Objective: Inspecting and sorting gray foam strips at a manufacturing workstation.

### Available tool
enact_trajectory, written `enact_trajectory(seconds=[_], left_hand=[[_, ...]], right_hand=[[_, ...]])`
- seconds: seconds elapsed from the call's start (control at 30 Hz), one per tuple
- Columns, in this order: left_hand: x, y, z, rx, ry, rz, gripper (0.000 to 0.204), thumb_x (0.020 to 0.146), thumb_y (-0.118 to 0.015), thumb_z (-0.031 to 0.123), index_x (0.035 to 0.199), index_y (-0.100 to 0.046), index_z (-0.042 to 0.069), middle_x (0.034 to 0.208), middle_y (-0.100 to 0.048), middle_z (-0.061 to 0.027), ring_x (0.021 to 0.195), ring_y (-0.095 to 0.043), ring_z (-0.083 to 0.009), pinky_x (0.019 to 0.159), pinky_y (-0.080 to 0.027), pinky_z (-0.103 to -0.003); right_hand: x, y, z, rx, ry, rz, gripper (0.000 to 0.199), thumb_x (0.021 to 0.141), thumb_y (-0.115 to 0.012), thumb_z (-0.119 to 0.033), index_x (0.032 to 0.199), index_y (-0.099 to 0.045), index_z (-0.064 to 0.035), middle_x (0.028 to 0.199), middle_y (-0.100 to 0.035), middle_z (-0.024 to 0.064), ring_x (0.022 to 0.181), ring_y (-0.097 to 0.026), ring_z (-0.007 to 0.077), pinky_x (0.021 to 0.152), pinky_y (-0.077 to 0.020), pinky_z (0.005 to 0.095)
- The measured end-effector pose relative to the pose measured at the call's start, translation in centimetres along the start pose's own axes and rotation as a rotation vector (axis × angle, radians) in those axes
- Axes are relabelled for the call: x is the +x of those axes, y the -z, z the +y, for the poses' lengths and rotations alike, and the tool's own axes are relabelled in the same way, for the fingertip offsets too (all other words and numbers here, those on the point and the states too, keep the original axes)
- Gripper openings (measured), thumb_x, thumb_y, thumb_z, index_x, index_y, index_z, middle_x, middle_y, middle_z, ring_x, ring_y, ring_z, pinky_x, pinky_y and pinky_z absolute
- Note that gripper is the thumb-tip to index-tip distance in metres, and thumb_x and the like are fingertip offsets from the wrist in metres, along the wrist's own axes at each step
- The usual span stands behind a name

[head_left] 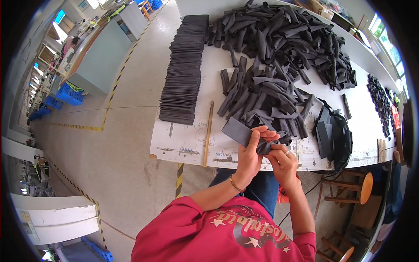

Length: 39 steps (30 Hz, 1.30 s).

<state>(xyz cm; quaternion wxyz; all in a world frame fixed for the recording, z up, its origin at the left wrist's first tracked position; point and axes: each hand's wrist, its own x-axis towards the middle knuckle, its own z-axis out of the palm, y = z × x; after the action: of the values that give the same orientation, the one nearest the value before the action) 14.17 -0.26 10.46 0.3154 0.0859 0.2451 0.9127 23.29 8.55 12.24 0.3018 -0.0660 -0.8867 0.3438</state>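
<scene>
A dark grey fabric strip point(236, 131) is held over the table's near edge. Its left end lies flat and smooth, while its right end looks bunched between my hands. My left hand point(250, 152) grips the strip, thumb on top and fingers behind it. Closed on the strip's right end are the fingers of my right hand point(283, 161). Just beyond my hands spreads a loose heap of curled grey strips point(266, 89). Farther left, flattened strips point(183, 65) stand packed in a long, neat row.
A larger heap of curled strips point(305, 39) covers the table's far side. Between row and heap lies a wooden ruler point(208, 135). At right sits a black bag-like holder point(342, 139) with flat dark pieces. Wooden stools point(365, 187) stand on the floor at right.
</scene>
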Motion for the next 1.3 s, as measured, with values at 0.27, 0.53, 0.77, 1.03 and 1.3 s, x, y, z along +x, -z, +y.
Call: enact_trajectory(seconds=[0.27,0.53,0.77,1.03,1.3], left_hand=[[0.7,0.5,0.3,0.002,-0.003,-0.035,0.036,0.103,-0.046,0.03,0.121,-0.055,0.001,0.11,-0.066,-0.017,0.106,-0.065,-0.0321,0.098,-0.049,-0.044],[0.9,0.4,1.5,0.152,-0.09,-0.104,0.036,0.105,-0.043,0.03,0.123,-0.053,0.0,0.115,-0.065,-0.0222,0.112,-0.062,-0.0349,0.1,-0.048,-0.045],[1.1,0.1,2.7,0.173,-0.121,-0.121,0.037,0.105,-0.042,0.029,0.125,-0.053,0.0,0.117,-0.065,-0.0194,0.121,-0.056,-0.0389,0.108,-0.04,-0.047],[1.2,1.1,2.9,0.18,-0.096,-0.266,0.033,0.105,-0.041,0.026,0.121,-0.055,0.001,0.118,-0.065,-0.0216,0.119,-0.058,-0.0382,0.109,-0.039,-0.047],[1.1,1.5,2.6,0.097,-0.017,-0.149,0.034,0.104,-0.046,0.027,0.123,-0.055,0.001,0.12,-0.064,-0.02,0.119,-0.058,-0.0383,0.109,-0.039,-0.049]], right_hand=[[0.2,-0.3,-0.5,-0.001,-0.032,0.025,0.016,0.076,-0.074,0.003,0.089,-0.065,0.0006,0.095,-0.066,0.0139,0.076,-0.066,0.028,0.066,-0.052,0.0327],[0.0,-2.0,-2.2,0.731,-0.602,0.102,0.013,0.088,-0.07,-0.004,0.094,-0.064,0.0055,0.115,-0.057,0.0117,0.099,-0.059,0.012,0.082,-0.0529,0.0286],[-0.2,-2.6,-2.3,0.819,-0.633,0.308,0.012,0.088,-0.071,-0.005,0.084,-0.061,0.0009,0.104,-0.056,0.0035,0.094,-0.056,0.0091,0.083,-0.0487,0.0267],[0.7,-2.0,-2.2,0.999,-0.793,0.238,0.016,0.093,-0.067,-0.015,0.088,-0.066,0.0007,0.082,-0.063,0.002,0.074,-0.059,0.0088,0.071,-0.0491,0.0241],[-0.1,-3.7,-2.6,0.862,-0.596,0.446,0.016,0.093,-0.067,-0.013,0.088,-0.063,0.0016,0.081,-0.065,0.0033,0.075,-0.06,0.0075,0.068,-0.0486,0.0224]])
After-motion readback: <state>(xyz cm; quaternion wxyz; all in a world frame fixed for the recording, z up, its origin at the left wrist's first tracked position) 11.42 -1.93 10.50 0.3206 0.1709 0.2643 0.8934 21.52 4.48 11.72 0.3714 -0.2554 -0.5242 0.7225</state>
